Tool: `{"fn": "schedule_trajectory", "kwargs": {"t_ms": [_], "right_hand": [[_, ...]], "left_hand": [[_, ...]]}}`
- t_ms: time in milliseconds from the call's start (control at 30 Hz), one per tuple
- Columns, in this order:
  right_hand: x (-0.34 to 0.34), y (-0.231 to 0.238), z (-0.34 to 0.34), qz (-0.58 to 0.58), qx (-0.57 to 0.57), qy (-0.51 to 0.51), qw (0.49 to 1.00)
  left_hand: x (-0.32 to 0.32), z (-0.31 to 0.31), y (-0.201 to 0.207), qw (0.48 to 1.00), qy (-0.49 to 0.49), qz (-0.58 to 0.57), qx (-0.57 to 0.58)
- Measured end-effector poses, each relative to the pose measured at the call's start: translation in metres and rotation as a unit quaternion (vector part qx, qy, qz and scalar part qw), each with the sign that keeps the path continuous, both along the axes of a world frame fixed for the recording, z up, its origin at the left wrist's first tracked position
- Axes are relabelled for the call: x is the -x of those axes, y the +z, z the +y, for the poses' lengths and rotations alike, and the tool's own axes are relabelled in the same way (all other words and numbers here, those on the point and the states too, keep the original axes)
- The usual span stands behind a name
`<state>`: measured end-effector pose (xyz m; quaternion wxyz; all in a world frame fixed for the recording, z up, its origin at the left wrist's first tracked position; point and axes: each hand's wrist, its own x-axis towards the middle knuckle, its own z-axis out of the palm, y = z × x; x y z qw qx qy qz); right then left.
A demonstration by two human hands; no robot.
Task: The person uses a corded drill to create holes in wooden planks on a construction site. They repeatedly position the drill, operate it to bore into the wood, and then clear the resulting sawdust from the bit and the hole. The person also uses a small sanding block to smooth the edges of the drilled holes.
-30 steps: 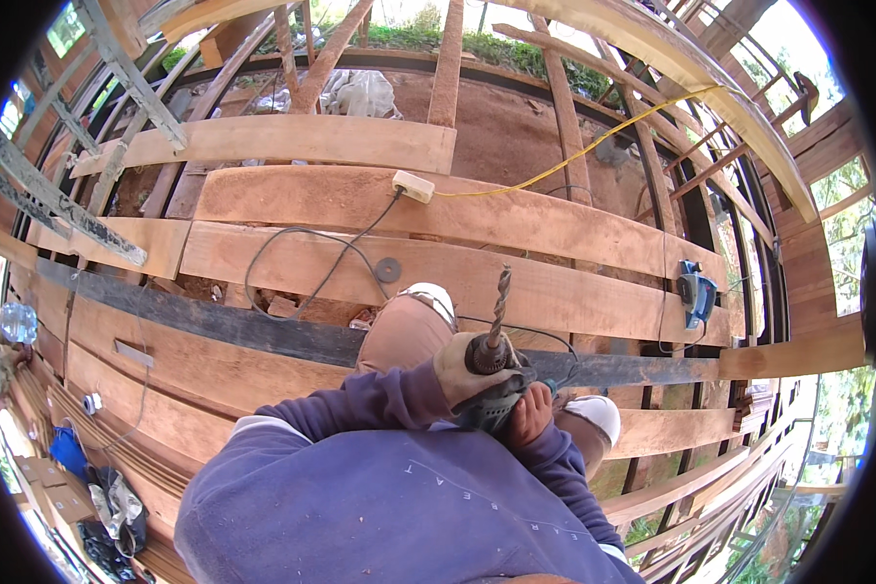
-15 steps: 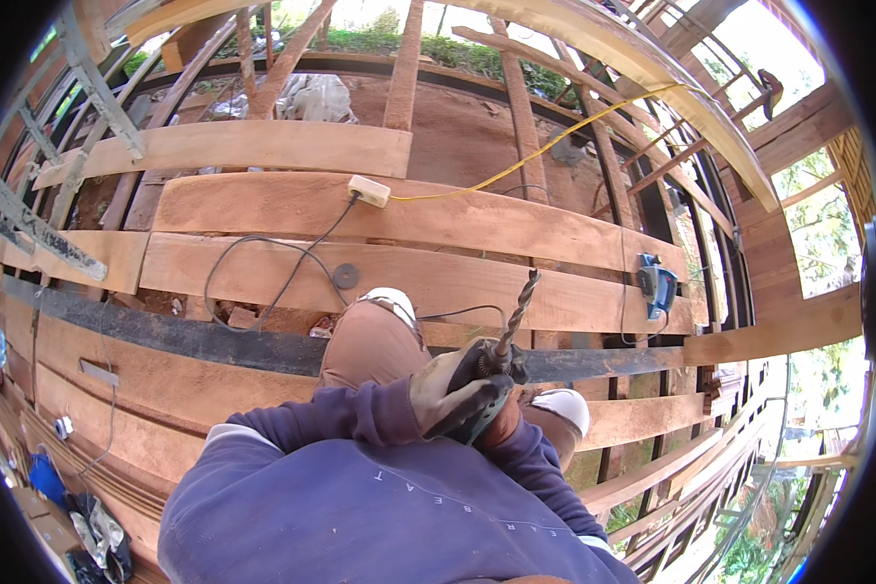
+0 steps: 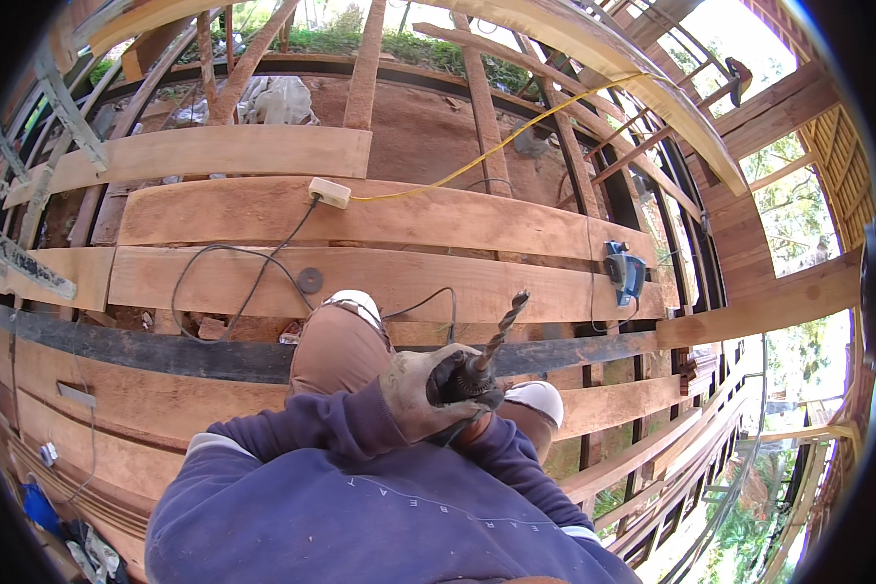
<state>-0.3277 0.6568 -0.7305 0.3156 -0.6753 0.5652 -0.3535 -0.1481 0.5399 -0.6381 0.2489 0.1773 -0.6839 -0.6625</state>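
I hold a power drill [image 3: 455, 378] upright in front of my chest, its long twist bit [image 3: 501, 333] slanting up to the right. My left hand [image 3: 414, 391], in a tan work glove, is wrapped around the dark chuck. My right hand [image 3: 474, 429] sits just below it, mostly hidden by the glove and the drill body, closed on the tool. Both arms wear dark blue sleeves. My knee in tan trousers [image 3: 336, 348] and my white-toed shoes [image 3: 355, 300] rest on the planks below.
Wide wooden planks [image 3: 457, 219] span open joists over bare earth. A white socket block [image 3: 329, 192] with a yellow cable [image 3: 496, 146] lies on one. A blue power tool [image 3: 625, 273] sits at the right, a dark beam [image 3: 146, 352] crosses beneath me, gaps open at right.
The drill bit has tipped from nearly upright to leaning right. My left hand has closed more fully around the chuck, and my view has swung slightly to the right.
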Motion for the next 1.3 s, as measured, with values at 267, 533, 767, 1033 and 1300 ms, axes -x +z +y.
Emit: {"fn": "schedule_trajectory", "kwargs": {"t_ms": [267,533,767,1033,1300], "right_hand": [[0.002,-0.002,0.006,0.018,-0.002,-0.012,1.0],[0.001,-0.019,0.003,0.011,-0.032,-0.036,0.999],[0.007,-0.047,0.012,0.183,0.005,-0.078,0.98],[0.001,-0.04,0.013,0.342,0.302,-0.064,0.888],[0.003,-0.04,0.015,0.337,0.29,-0.05,0.894]], "left_hand": [[0.001,-0.001,-0.001,1.0,0.007,-0.011,0.008],[0.003,-0.001,-0.005,0.999,0.028,-0.02,-0.013],[0.005,-0.008,-0.017,0.993,0.013,0.032,-0.109],[-0.001,-0.03,-0.048,0.98,-0.13,0.089,-0.125],[0.0,-0.032,-0.055,0.962,-0.153,0.181,-0.137]]}}
